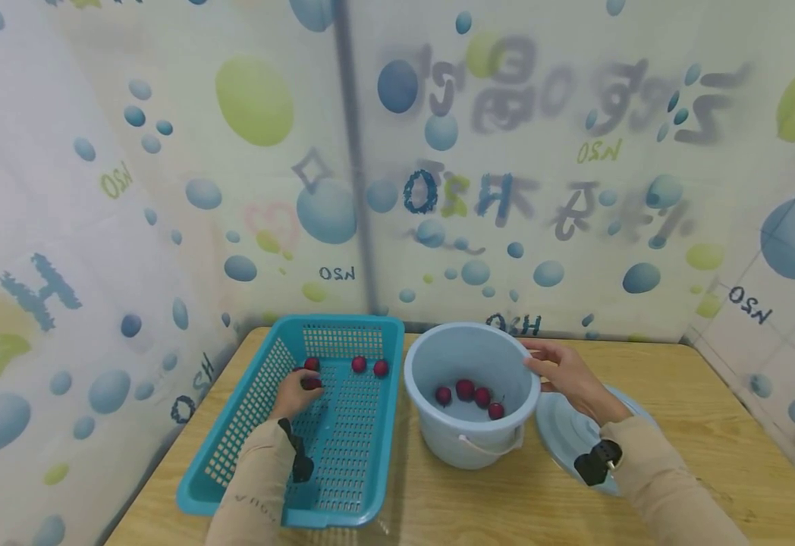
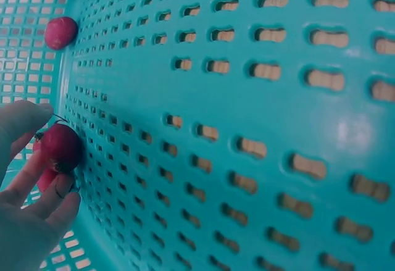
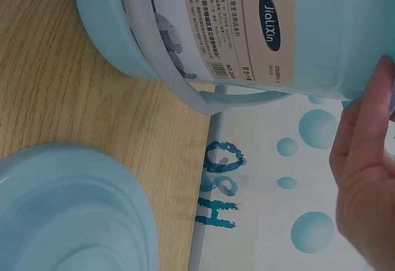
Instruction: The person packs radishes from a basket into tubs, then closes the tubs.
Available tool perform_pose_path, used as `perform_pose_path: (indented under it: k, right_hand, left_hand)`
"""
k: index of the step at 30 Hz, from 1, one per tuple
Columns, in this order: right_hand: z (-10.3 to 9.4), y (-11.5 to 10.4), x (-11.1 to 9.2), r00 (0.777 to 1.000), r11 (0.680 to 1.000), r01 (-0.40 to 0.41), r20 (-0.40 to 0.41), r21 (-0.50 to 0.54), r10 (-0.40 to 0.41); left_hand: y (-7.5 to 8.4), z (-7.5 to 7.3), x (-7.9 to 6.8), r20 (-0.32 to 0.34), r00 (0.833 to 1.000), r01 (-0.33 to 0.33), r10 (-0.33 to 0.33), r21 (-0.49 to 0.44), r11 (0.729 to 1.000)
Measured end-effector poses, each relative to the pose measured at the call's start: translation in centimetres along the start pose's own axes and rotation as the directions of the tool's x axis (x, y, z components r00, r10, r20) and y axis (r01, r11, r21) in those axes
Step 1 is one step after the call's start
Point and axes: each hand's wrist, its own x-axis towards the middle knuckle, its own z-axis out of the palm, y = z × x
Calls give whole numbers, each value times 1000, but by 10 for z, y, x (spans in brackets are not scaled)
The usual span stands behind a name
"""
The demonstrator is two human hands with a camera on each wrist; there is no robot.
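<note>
In the blue-green basket [image 1: 392,425], my left hand [image 1: 293,394] holds a small round red radish [image 2: 62,147] between thumb and fingers. Another radish [image 2: 46,179] is partly hidden behind it and the fingers. Two more radishes [image 1: 359,364] [image 1: 380,368] lie near the basket's far end, and one radish [image 1: 312,364] sits just beyond the hand. To the right stands a light blue bucket [image 1: 466,447], upright, with several radishes [image 1: 465,390] on its bottom. My right hand [image 1: 571,375] grips the bucket's right rim, thumb and fingers on either side.
A light blue round lid [image 1: 561,432] lies on the wooden table [image 1: 718,425] right of the bucket, partly under my right forearm. The bucket's handle [image 1: 500,451] hangs down at the front. A patterned curtain [image 1: 438,250] stands behind the table.
</note>
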Motion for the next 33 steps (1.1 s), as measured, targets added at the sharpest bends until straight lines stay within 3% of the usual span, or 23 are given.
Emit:
perform_pose_path:
  k: [9, 16, 33]
  right_hand:
    - [0, 1, 0, 1000, 1000, -1, 1, -4, 1]
    - [0, 0, 1, 1000, 1000, -1, 4, -5, 1]
    - [0, 1, 1, 1000, 1000, 6, -3, -8, -6]
  left_hand:
    - [0, 2, 0, -21, 1000, 11, -11, 15, 1000]
    - [-4, 1, 2, 18, 1000, -3, 1, 67, 998]
    - [-4, -3, -3, 31, 997, 74, -74, -3, 997]
